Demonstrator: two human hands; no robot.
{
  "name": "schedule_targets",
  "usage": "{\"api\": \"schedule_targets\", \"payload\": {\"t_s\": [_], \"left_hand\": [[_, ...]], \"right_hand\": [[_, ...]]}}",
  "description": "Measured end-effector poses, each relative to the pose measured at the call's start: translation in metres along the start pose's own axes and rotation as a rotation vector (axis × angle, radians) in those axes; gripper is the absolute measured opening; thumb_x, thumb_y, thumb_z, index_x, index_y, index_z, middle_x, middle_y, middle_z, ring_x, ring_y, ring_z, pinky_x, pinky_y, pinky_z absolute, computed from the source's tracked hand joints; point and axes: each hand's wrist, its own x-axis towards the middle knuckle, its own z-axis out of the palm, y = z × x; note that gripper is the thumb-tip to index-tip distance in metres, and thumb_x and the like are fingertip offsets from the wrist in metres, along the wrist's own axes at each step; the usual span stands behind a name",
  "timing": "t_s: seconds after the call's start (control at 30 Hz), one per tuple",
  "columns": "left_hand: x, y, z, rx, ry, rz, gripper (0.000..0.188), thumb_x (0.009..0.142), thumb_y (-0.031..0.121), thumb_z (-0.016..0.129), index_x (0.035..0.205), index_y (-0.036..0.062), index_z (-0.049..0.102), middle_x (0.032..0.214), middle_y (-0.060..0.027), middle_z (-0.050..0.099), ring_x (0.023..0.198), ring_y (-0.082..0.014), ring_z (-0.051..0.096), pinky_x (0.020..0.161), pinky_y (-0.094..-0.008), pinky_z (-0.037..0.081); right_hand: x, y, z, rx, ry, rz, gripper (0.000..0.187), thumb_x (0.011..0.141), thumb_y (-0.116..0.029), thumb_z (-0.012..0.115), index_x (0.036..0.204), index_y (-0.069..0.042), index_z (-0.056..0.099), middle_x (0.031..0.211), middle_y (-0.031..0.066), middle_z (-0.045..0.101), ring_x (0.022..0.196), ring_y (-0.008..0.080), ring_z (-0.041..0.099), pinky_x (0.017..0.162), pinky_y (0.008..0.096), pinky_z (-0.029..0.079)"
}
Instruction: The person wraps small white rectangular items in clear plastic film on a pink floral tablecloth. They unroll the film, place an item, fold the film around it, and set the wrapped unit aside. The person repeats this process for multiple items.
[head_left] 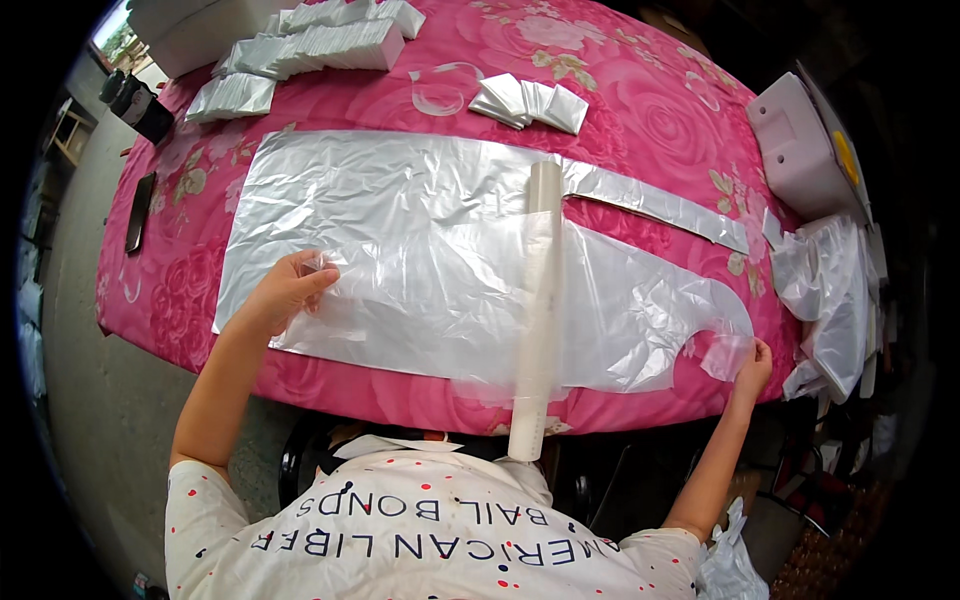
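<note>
A wide stack of thin, shiny silvery-white plastic sheets, cut in an apron shape, lies flat on the table. On top of it a clear plastic apron stretches between my hands. My left hand pinches its crumpled edge near the left end. Far to the right, my right hand grips the clear corner beside a curved cut-out, with fingers closed. A long pale tube lies crosswise over the plastic between my hands, its near end jutting past the table edge toward me.
The pink floral tablecloth covers the table. Folded white packets lie at the back, with longer rows at back left. A dark phone and black bottle are left; a white box and plastic bags are right.
</note>
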Motion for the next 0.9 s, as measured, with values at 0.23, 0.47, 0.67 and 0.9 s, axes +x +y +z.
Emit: {"api": "schedule_targets", "payload": {"t_s": [0.23,0.47,0.67,0.9], "left_hand": [[0.012,-0.002,-0.043,0.243,-0.004,0.123,0.021,0.081,0.010,0.064,0.098,0.0020,0.059,0.080,0.0021,0.057,0.065,-0.0054,0.051,0.059,-0.0210,0.043],[0.002,0.021,-0.002,1.171,0.498,0.862,0.033,0.073,0.002,0.065,0.105,0.0009,0.056,0.106,-0.0126,0.057,0.097,-0.0290,0.055,0.084,-0.0357,0.044],[-0.009,0.007,0.127,0.800,-0.025,1.033,0.045,0.077,0.003,0.062,0.120,0.0017,0.048,0.124,-0.0141,0.048,0.114,-0.0321,0.046,0.095,-0.0385,0.040],[0.011,-0.025,0.185,0.819,-0.159,0.989,0.054,0.088,0.015,0.047,0.134,-0.0062,0.029,0.142,-0.0225,0.027,0.132,-0.0383,0.026,0.108,-0.0443,0.023]], "right_hand": [[-0.157,-0.139,0.060,-0.210,-0.281,-0.422,0.017,0.082,-0.016,0.063,0.085,-0.001,0.059,0.072,0.0079,0.057,0.061,0.0191,0.053,0.057,0.0298,0.043],[-0.227,-0.156,0.097,-0.457,-1.168,-0.059,0.048,0.073,-0.047,0.068,0.077,0.001,0.064,0.067,0.0122,0.066,0.062,0.0251,0.065,0.058,0.0326,0.050],[-0.227,-0.161,0.096,-0.338,-1.168,0.103,0.044,0.075,-0.040,0.066,0.080,0.004,0.063,0.068,0.0154,0.065,0.063,0.0272,0.064,0.061,0.0330,0.050],[-0.225,-0.159,0.094,-0.376,-1.174,0.130,0.043,0.076,-0.037,0.065,0.083,0.004,0.063,0.070,0.0161,0.064,0.064,0.0269,0.064,0.061,0.0326,0.049]]}}
